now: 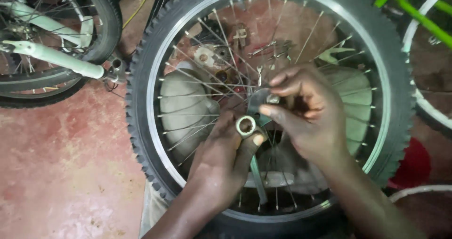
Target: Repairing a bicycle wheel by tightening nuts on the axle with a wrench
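We hold a bicycle wheel (155,55) flat over our lap, axle pointing up. Left hand (221,159) pinches a ring spanner (246,126), handle running toward us; right hand (306,112) fingers close on the hub (272,99).

Wheel (270,102) flat before me, over my knees; my left hand (221,159) at its hub, six o'clock side, pinching a ring nut (246,125); my right hand (303,112) just beside, at three o'clock; second bicycle (52,51) at ten o'clock; another wheel (426,79) at two o'clock.
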